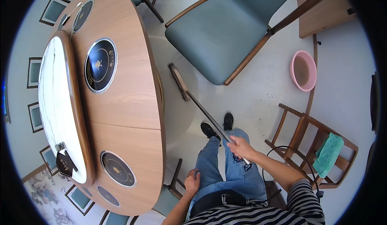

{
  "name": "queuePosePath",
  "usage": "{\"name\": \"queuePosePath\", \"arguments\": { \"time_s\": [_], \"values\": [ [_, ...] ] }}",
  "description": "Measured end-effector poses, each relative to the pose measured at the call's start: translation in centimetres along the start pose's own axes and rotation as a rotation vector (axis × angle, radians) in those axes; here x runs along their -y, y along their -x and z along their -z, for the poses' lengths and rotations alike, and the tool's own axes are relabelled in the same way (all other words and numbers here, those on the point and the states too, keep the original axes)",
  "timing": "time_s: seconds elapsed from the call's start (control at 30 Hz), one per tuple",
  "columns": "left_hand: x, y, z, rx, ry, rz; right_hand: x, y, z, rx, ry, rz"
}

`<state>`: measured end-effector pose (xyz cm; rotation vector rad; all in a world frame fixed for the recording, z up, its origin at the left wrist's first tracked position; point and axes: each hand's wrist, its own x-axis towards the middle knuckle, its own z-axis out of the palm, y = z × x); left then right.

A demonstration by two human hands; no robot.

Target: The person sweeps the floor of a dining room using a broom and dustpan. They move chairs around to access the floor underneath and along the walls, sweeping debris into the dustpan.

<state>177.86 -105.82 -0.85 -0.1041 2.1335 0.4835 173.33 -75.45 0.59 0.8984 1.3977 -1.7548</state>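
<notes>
My right hand (241, 147) is closed round the grey handle of a broom (205, 113), near its upper end. The handle slants away to the far left, and the broom's brown head (179, 82) with dark bristles rests on the floor, between the round table (129, 83) and a blue-grey chair (219, 35). Beside my left thigh hangs my left hand (192, 181), empty, its fingers loosely bent and slightly apart. Both my feet, in black shoes, stand on the floor close to the broom's handle.
A pink basin (303, 71) of murky water stands by the right wall. Nearer on the right is a wooden chair frame (300, 134) with a green cloth (328, 154) over it and a black cable beside it. Small debris specks the pale floor (258, 104).
</notes>
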Motion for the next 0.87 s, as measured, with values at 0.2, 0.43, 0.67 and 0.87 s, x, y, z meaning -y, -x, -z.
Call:
{"name": "queuePosePath", "arguments": {
  "time_s": [0.2, 0.43, 0.67, 0.87],
  "values": [
    [-2.3, -2.1, 2.6, 0.032, -0.034, 0.132, 8.7, -12.7, -0.8, -0.025, -0.027, 0.187],
    [-6.7, -4.2, 4.6, 0.102, 0.020, 0.259, 21.2, -25.3, -1.9, 0.048, -0.238, 0.188],
    [-10.2, -5.4, 10.2, 0.203, 0.147, 0.427, 30.2, -39.4, -6.6, 0.109, -0.500, 0.135],
    [-13.9, -6.4, 18.9, 0.327, 0.220, 0.537, 30.7, -47.0, -10.0, 0.154, -0.279, -0.202]
  ]
}}
